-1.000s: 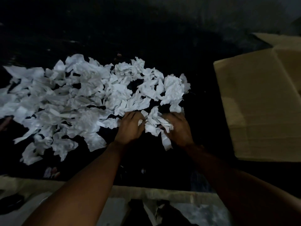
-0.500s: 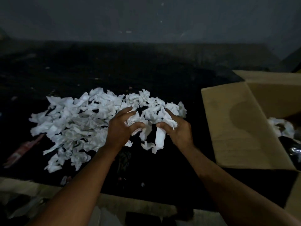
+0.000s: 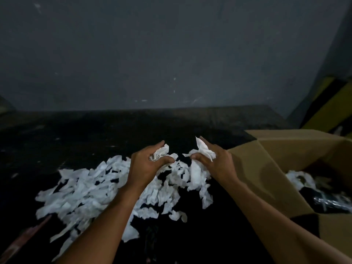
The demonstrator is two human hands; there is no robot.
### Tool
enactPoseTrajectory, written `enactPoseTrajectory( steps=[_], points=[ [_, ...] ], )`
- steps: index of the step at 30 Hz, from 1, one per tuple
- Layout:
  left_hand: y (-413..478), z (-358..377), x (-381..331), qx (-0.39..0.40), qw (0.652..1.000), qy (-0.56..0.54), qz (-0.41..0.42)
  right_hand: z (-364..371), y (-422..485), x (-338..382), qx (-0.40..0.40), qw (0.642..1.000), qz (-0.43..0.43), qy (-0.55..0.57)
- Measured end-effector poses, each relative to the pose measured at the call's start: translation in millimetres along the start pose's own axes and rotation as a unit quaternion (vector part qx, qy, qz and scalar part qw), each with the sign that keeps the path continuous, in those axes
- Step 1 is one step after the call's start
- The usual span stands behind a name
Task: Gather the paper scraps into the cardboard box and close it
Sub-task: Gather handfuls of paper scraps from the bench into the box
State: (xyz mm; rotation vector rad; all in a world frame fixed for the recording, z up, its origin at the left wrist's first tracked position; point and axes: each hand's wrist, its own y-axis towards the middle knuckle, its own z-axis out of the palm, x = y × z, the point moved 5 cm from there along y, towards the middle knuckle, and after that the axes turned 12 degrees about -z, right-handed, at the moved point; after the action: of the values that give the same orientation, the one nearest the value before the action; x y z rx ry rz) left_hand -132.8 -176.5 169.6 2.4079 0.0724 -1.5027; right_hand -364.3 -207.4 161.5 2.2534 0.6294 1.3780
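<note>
Fistfuls now up off the paper scraps [image 3: 91, 191], most still lying there: my left hand [image 3: 146, 164] curls round a wad [image 3: 161, 152], right hand [image 3: 215, 162] pinches another beside the open cardboard box [image 3: 266, 168], so drop-in nxt.

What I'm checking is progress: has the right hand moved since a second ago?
Yes. The right hand, gripping scraps, has risen off the pile and shifted right, toward the box.

paper scraps [image 3: 91, 189] piled on the surface [image 3: 133, 130] at left, cardboard box [image 3: 266, 168] at right holding more scraps, wall [image 3: 152, 54] behind
</note>
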Motion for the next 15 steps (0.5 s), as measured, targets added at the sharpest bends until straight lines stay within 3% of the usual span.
enactPoseTrajectory(
  steps=[5, 15],
  points=[
    [-0.2, 11.6, -2.9, -0.009, 1.0, -0.002, 0.005, -11.3, -0.4, 7.0, -0.006, 1.0, 0.007, -0.013],
    [14.5, 135.4, -97.8, 0.065, 0.995, -0.045, 0.067, -159.8, -11.2, -21.9, -0.117, 0.988, 0.001, -0.102]
  ],
)
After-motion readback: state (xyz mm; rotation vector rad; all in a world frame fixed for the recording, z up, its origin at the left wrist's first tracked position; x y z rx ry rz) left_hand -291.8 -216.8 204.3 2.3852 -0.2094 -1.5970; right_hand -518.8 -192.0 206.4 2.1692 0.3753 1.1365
